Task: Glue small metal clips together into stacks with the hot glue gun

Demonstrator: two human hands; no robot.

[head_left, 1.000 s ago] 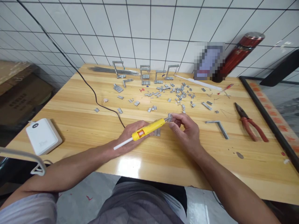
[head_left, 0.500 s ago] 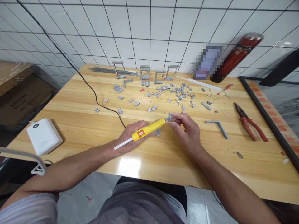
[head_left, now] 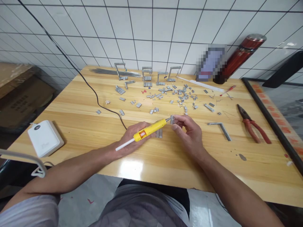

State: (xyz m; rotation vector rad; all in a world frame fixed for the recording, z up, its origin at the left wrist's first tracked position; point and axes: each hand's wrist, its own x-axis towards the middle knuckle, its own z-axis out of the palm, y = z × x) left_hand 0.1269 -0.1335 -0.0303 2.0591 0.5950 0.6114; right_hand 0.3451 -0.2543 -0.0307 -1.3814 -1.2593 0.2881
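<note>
My left hand [head_left: 136, 134] is wrapped round a yellow hot glue gun [head_left: 151, 130], with a clear glue stick [head_left: 125, 144] poking out of its back end. The gun's metal nozzle touches or nearly touches a small grey piece [head_left: 172, 119]. That piece is pinched upright between the thumb and fingers of my right hand [head_left: 188, 129]. Below the gun, a few flat grey strips [head_left: 159, 133] show beside my left hand, partly hidden by it. An L-shaped grey piece [head_left: 222, 127] lies to the right of my right hand.
Several small grey pieces [head_left: 183, 94] are scattered mid-table. Behind them stand bracket-shaped grey assemblies [head_left: 146, 77] and a bundle of thin rods [head_left: 113, 72]. Red-handled pliers [head_left: 253, 126], a red flask [head_left: 243, 56] and a black-edged frame [head_left: 272, 123] are at right; a white power bank [head_left: 44, 138] is at left.
Almost nothing differs. The grey piece and the gun's nozzle have shifted very slightly left, both hands keeping their hold.
</note>
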